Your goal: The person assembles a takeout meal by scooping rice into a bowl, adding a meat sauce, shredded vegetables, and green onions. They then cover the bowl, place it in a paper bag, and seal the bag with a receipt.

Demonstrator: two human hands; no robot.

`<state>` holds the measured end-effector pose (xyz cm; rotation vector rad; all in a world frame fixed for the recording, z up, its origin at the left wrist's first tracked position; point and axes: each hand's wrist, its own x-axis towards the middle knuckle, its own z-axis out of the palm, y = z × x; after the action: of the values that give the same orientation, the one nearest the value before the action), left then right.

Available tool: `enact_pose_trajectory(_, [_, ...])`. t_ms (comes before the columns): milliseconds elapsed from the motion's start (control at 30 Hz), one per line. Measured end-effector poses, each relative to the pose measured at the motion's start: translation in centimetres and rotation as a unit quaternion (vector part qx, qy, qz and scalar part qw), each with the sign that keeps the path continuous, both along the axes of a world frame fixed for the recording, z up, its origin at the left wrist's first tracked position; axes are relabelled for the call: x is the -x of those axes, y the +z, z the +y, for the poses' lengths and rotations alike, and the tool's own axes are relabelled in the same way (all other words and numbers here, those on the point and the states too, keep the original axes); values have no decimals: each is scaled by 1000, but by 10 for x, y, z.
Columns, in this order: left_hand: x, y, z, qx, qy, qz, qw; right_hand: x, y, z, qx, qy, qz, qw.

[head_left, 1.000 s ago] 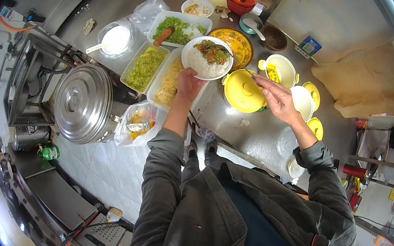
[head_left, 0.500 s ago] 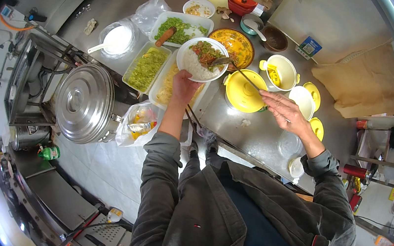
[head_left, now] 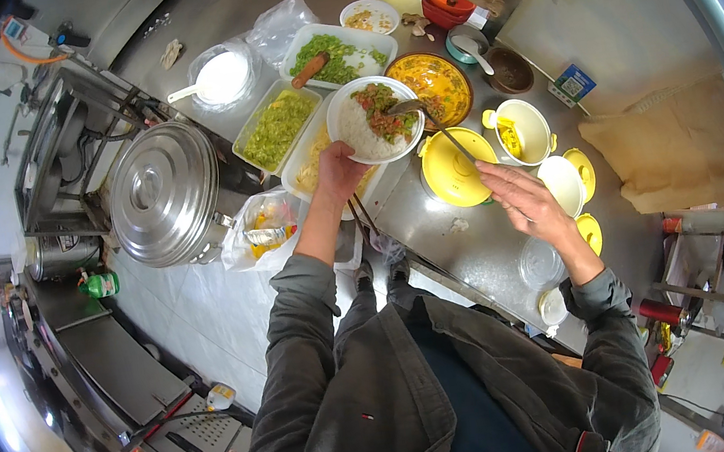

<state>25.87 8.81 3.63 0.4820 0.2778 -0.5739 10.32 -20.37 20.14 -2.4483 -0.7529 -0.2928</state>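
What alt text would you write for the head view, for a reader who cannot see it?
Seen from above, the left hand holds a white bowl of rice and toppings while the right hand works a long spoon into it, over a steel counter crowded with food trays and yellow pots.

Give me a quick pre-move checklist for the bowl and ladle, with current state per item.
1. Left hand supports the white bowl from below: ok.
2. Bowl level, rice and topping inside the rim: ok.
3. Right hand has the ladle handle: ok, though the fingers look loose; how firm the grip is, cannot tell.
4. Ladle scoop over the bowl, not over the counter: ok.
5. Ladle emptied: cannot tell, scoop too small to read.
6. Space under the bowl: not ok for setting down, food trays lie directly below.
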Motion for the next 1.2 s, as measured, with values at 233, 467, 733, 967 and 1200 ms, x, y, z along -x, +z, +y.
enact_pose_trajectory(233, [5,-7,2,2,-13,-12,1000,-18,-13,13,-83,-43,4,996])
enact_pose_trajectory(467, [8,-20,0,-16,-4,-24,1000,-15,-5,14,-54,-40,-33,997])
enact_pose_trajectory(733, [10,-13,4,12,-5,18,1000,-10,-8,-2,34,15,-16,999])
enact_pose_trajectory(967, [13,-7,4,6,4,0,1000,-7,-10,1,59,24,-36,997])
enact_pose_trajectory(1200, [10,-32,9,-49,9,-46,998,-8,-9,0,-51,-35,-26,998])
